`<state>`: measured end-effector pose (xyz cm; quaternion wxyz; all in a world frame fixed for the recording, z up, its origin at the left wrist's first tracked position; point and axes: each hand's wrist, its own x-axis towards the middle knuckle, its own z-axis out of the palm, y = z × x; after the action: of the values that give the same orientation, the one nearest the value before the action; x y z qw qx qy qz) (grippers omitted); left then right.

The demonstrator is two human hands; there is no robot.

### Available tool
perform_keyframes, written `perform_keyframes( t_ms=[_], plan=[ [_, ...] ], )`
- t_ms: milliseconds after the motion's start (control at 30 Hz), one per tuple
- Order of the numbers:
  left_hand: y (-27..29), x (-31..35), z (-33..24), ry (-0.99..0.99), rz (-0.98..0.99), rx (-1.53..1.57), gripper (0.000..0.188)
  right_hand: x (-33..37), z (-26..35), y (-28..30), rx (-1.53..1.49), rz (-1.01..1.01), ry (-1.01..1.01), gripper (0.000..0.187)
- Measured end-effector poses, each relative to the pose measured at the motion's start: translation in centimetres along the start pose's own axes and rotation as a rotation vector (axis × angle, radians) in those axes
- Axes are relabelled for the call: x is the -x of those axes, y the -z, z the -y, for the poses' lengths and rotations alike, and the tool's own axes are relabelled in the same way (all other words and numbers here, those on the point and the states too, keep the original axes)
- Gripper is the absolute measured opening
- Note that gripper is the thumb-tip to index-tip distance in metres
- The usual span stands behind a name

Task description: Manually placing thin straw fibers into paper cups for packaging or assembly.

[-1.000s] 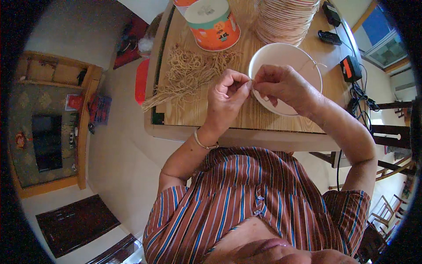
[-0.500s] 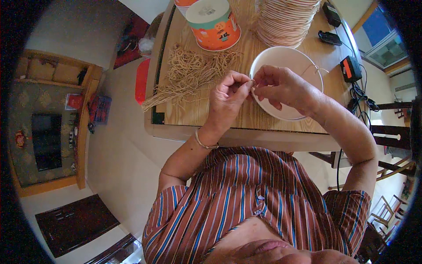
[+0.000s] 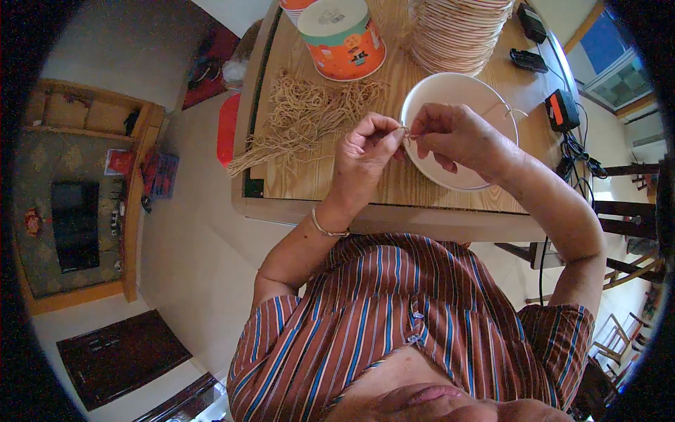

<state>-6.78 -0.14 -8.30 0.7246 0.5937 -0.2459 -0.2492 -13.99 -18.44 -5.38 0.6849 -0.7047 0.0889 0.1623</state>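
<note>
A white paper bucket [image 3: 450,88] lies at the table's front edge with its open mouth toward me. At the left side of its rim, my left hand [image 3: 365,151] pinches a thin tan cord between thumb and forefinger. My right hand [image 3: 460,137] reaches across the mouth and pinches the same cord close to the left fingertips. A small loop of cord shows between the two hands. Another bit of cord [image 3: 517,111] is fastened at the rim's right side. To the left of the bucket lies a loose pile of tan cords [image 3: 302,105].
An orange paper bucket [image 3: 348,56] stands upside down behind the cords. Further back on the right rises a tall stack of nested buckets [image 3: 460,35]. Black adapters [image 3: 561,110] and tangled cables [image 3: 576,158] lie along the table's right edge. Dark wooden chairs [image 3: 622,218] stand to the right.
The right fingers have shifted slightly, and a small loop of cord now shows more plainly between the hands. The left hand stays nearly still at the rim.
</note>
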Motion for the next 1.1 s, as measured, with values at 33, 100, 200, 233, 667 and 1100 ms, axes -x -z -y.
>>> perform_keyframes(
  t_ms=[33, 100, 200, 233, 667, 1100],
  plan=[
    [-0.02, 0.03, -0.12, -0.02, 0.012, -0.016, 0.004, 0.01, -0.24, 0.03, -0.039, 0.016, 0.045, 0.014],
    [-0.04, 0.12, -0.31, -0.018, 0.001, -0.055, 0.004, 0.01, -0.45, -0.14, -0.078, 0.033, 0.09, 0.015],
    [0.1, 0.09, -0.1, -0.018, -0.008, -0.081, 0.003, -0.04, -0.36, -0.43, -0.188, -0.006, 0.105, 0.014],
    [0.18, 0.07, 0.04, -0.021, -0.005, -0.068, 0.003, -0.06, -0.27, -0.4, -0.159, 0.009, 0.119, 0.013],
    [0.58, 0.32, 0.15, 0.047, -0.001, 0.001, 0.012, -0.43, -0.52, -0.18, -0.183, 0.027, 0.079, 0.008],
    [-0.01, 0.52, -0.08, 0.156, -0.029, 0.281, 0.014, -0.26, -0.62, -0.58, -0.083, -0.016, 0.156, 0.004]
  ],
)
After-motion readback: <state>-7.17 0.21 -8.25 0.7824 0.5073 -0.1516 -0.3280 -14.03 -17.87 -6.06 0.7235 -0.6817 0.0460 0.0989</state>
